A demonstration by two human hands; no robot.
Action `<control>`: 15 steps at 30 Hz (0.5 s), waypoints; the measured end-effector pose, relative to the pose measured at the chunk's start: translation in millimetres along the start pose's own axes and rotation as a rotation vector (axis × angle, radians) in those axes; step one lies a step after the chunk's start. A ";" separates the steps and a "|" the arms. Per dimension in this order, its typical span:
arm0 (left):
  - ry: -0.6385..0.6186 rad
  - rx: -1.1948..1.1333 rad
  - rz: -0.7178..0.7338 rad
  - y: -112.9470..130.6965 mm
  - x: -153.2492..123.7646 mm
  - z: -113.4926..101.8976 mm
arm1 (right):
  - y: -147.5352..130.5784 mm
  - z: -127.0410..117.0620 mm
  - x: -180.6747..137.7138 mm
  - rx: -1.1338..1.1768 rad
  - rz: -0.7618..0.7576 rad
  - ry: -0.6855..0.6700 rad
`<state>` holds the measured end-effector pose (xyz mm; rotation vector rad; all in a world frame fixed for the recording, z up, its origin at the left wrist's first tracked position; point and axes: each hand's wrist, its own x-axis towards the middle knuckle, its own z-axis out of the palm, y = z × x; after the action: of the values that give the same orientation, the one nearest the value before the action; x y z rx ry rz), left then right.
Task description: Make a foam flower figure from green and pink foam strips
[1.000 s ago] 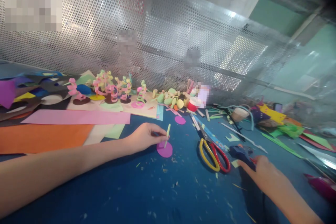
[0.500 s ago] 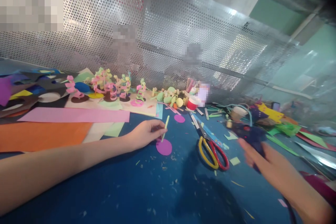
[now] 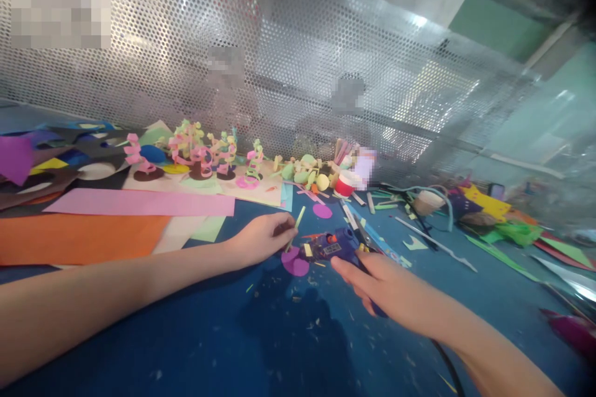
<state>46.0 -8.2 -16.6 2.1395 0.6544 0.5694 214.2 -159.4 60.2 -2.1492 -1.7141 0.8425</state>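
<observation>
Left hand [image 3: 274, 232] pinched closed, thumb against fingers, on a thin light green strip [image 3: 300, 218]; strip stands tilted, its lower end at the far left edge of a purple disc [image 3: 297, 265] lying flat on the blue worktop [image 3: 209, 335]. Contact between strip and disc cannot be made out. Right hand [image 3: 382, 282] wrapped round the handle of a dark blue glue gun [image 3: 335, 245], held level, its pale nozzle pointing left over the disc's right side, near the strip; whether the tip touches anything cannot be told. Black cord [image 3: 449, 369] runs below the right forearm. Scissors [image 3: 365, 232] lie behind the gun, mostly covered by gun and hand. A second purple disc [image 3: 323, 211] lies flat beyond the first. Left of the left hand: a long pink strip [image 3: 139, 203] and an orange sheet [image 3: 79, 239]. Further back, a row of curled-paper models [image 3: 202, 161] and a red-and-white cup [image 3: 344, 184]. Small paper scraps scattered on the near worktop. Perforated metal screen [image 3: 181, 68] behind all.
</observation>
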 end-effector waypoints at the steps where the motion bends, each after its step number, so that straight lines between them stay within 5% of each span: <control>1: -0.001 0.001 -0.001 -0.4 0.1 0.1 | -1.6 -0.9 0.4 -0.014 0.014 -0.016; 15: 0.008 -0.015 0.003 -1.9 1.1 -0.1 | -13.1 -1.7 1.1 -0.062 0.124 -0.047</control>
<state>46.3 -6.5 -17.9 2.1252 0.6493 0.5827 205.0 -154.6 68.4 -2.3147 -1.6637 0.8899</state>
